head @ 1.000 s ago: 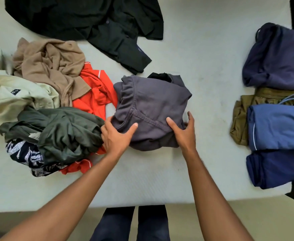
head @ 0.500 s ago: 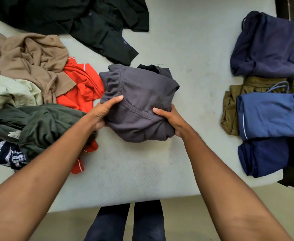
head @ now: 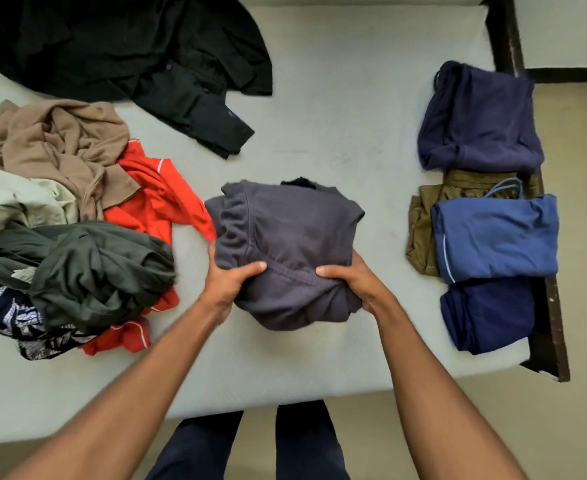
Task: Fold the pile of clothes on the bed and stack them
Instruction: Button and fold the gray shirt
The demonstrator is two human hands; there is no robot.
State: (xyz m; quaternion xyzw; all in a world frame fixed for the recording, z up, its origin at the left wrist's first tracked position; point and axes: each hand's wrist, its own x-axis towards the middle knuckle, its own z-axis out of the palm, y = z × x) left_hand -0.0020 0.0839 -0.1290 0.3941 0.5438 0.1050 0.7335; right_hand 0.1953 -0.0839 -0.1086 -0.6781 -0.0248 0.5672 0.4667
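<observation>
A folded dark grey garment is in the middle of the bed. My left hand grips its near left edge, thumb on top and fingers underneath. My right hand grips its near right edge the same way. An unfolded pile lies at the left: a tan garment, a red shirt, an olive green garment, a pale green garment and a black-and-white patterned one. Folded clothes lie at the right: a purple-navy piece, a brown piece, a blue piece and a dark navy piece.
A black garment is spread across the far left of the white mattress. The dark bed frame runs along the right edge. My legs stand against the near edge of the bed.
Both hands have slid under the grey garment's near edge and closed on it, and the bundle sits a little nearer to me and to the right, away from the red shirt.
</observation>
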